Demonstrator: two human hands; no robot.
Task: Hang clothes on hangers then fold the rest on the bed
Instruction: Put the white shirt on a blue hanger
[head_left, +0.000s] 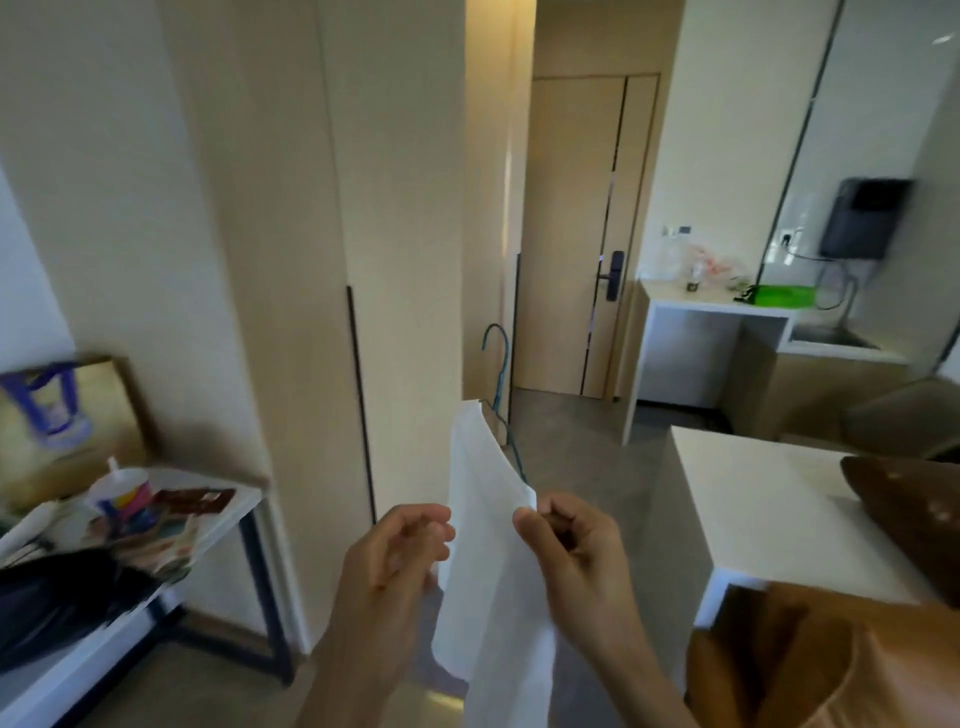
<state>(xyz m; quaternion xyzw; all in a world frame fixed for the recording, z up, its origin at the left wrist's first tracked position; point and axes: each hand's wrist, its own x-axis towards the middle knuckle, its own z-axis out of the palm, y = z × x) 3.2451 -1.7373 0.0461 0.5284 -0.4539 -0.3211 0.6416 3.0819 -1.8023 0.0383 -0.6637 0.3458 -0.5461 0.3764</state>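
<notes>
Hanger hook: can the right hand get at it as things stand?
Probably yes. The blue hanger hook stands bare above the white garment, with open air between it and the right hand. That hand pinches the garment's edge, so it must let go first; the left hand also holds the cloth.

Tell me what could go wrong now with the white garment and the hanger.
1. The left hand and right hand pinch the white garment at its edges; I cannot see either gripping the blue hanger, so it might tilt or drop out.
2. The cloth seems to cover only one hanger arm, so it could slide off.
</notes>
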